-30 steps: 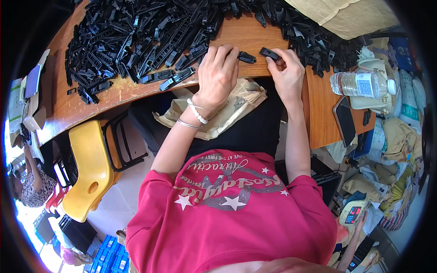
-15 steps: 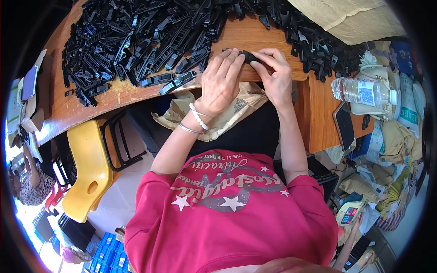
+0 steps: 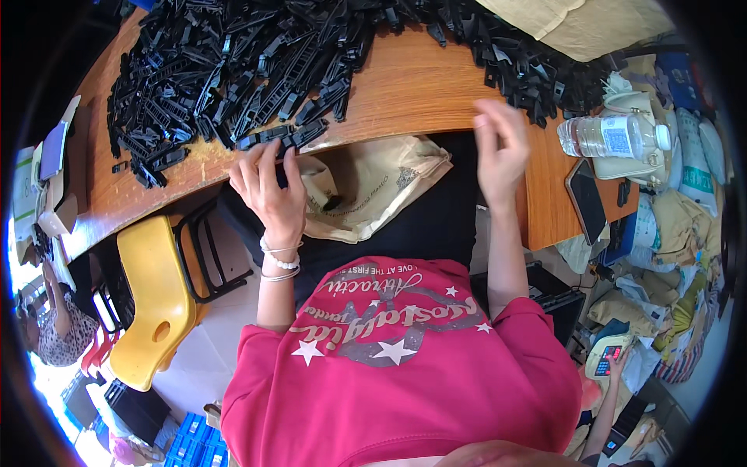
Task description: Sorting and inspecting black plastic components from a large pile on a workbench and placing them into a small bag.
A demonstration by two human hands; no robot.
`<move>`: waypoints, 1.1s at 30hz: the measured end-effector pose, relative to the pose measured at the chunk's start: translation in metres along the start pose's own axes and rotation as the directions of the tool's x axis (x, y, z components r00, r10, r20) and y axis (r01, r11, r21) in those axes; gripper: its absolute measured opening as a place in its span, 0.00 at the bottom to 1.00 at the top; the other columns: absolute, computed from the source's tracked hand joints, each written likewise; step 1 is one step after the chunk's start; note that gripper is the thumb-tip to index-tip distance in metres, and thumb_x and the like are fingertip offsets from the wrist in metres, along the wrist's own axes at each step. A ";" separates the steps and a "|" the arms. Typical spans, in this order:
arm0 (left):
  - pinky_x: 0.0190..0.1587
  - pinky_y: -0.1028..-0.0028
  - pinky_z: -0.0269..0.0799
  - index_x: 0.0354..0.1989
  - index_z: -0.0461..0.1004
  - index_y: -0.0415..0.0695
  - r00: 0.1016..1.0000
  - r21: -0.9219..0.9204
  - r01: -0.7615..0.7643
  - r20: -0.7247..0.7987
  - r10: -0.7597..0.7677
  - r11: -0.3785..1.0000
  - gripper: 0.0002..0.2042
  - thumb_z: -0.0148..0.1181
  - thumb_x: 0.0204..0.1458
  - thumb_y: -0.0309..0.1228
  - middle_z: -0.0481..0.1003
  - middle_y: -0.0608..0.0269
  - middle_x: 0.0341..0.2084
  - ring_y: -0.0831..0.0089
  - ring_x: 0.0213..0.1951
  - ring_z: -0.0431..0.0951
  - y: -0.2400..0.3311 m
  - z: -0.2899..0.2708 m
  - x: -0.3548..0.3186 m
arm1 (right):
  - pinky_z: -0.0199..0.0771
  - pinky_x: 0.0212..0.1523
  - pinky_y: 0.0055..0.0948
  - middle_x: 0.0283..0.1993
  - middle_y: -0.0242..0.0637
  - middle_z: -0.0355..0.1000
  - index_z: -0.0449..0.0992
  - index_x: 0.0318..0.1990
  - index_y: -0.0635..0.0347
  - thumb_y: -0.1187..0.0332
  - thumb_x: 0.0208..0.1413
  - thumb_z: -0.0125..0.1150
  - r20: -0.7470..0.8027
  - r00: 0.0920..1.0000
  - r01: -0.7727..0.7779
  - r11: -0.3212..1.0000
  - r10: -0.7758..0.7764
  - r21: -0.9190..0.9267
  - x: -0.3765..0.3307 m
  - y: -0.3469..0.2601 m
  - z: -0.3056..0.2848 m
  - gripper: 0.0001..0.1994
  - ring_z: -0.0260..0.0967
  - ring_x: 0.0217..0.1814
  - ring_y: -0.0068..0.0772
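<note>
My left hand [image 3: 268, 194], with bracelets at the wrist, is at the front edge of the table. Its thumb and index finger close round the near end of a long black plastic part [image 3: 307, 134]. Another black part [image 3: 261, 138] lies just beside it, partly behind my fingers. My right hand [image 3: 504, 152] hangs over the table's edge on the right, slightly blurred, fingers apart and nothing seen in them. On my lap between the hands lies an open brown paper bag [image 3: 381, 191], with something dark visible in its mouth.
A large heap of black plastic parts [image 3: 241, 70] covers the table [image 3: 420, 74] at the far left. A smaller heap [image 3: 529, 78] lies far right. A water bottle [image 3: 611, 138] and phone [image 3: 585, 201] are at right. A yellow chair [image 3: 156, 288] stands left.
My hands, together at the table edge before, have parted. The left moved left to the black parts, the right moved slightly right. The dark piece between them is no longer seen there.
</note>
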State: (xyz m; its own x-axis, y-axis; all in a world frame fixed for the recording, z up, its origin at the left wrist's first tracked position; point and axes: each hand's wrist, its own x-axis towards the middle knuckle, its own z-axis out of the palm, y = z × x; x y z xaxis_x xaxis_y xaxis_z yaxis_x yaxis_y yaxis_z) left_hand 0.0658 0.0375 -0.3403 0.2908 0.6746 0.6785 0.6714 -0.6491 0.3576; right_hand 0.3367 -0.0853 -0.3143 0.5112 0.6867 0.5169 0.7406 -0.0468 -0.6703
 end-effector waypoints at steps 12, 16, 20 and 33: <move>0.38 0.65 0.68 0.42 0.75 0.39 0.979 -0.289 -0.161 0.073 0.189 0.944 0.14 0.66 0.45 0.18 0.73 0.55 0.34 0.59 0.35 0.71 0.038 0.043 0.020 | 0.69 0.41 0.40 0.37 0.41 0.70 0.75 0.45 0.60 0.73 0.53 0.63 -0.085 0.996 -0.016 0.914 -0.020 -0.406 0.022 0.035 0.019 0.11 0.70 0.40 0.44; 0.37 0.65 0.69 0.42 0.75 0.38 0.965 -0.339 -0.202 0.090 0.245 0.919 0.14 0.66 0.46 0.18 0.72 0.56 0.34 0.59 0.34 0.71 0.044 0.051 0.027 | 0.68 0.44 0.39 0.43 0.40 0.71 0.78 0.48 0.59 0.77 0.53 0.60 0.027 0.967 0.244 0.890 -0.253 -0.386 0.019 0.021 0.033 0.14 0.69 0.42 0.43; 0.39 0.64 0.69 0.41 0.73 0.39 0.955 -0.381 -0.208 0.118 0.271 0.901 0.12 0.64 0.47 0.21 0.71 0.57 0.35 0.58 0.37 0.71 0.045 0.054 0.026 | 0.69 0.44 0.39 0.44 0.41 0.72 0.77 0.50 0.62 0.78 0.54 0.57 -0.058 0.956 0.268 0.936 -0.288 -0.230 0.012 0.021 0.037 0.16 0.68 0.41 0.43; 0.38 0.66 0.69 0.42 0.75 0.41 0.948 -0.403 -0.236 0.103 0.301 0.884 0.14 0.67 0.45 0.21 0.73 0.59 0.35 0.60 0.36 0.72 0.044 0.058 0.029 | 0.67 0.43 0.38 0.39 0.37 0.69 0.79 0.44 0.62 0.67 0.51 0.68 -0.041 0.989 0.117 0.912 -0.144 -0.393 0.012 0.007 0.045 0.13 0.65 0.41 0.39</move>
State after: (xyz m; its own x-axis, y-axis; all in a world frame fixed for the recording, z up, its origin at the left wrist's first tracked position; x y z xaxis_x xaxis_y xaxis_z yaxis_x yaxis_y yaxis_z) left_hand 0.1433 0.0486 -0.3422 0.5480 0.4809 0.6844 0.2504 -0.8750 0.4143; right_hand 0.3287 -0.0452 -0.3370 0.4163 0.6559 0.6297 0.9067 -0.2471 -0.3419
